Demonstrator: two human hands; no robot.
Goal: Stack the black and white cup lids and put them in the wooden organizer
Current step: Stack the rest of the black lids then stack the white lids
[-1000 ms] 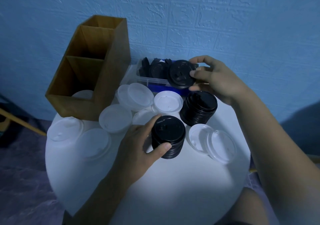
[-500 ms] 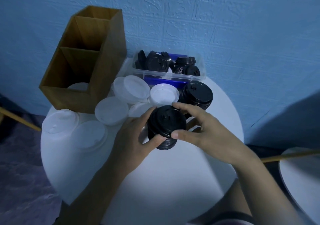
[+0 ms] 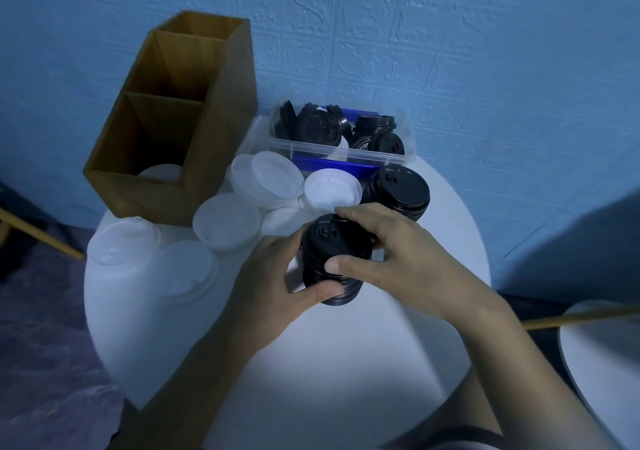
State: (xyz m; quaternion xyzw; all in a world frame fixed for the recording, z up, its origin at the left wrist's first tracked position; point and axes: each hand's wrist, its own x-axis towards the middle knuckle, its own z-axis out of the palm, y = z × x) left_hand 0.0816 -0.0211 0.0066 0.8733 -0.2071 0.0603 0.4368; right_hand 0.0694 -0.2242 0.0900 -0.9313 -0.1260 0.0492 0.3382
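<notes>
- Blue textured wall fills the background; dim light leaves the floor at the left dark, and another pale round surface shows at the right edge.
- Round white bench carries everything, crowded at its far half.
- Wooden organizer stands at the far left, one white lid in its near compartment.
- Clear bin of loose black lids sits against the wall.
- White lids lie scattered and overlapping; a sweeping wrist could knock them off the edge.
- Second black stack stands just behind the hands.
- Held black stack: left hand wraps its side, right hand clasps the top. Uneven squeezing could fan the stack apart.
</notes>
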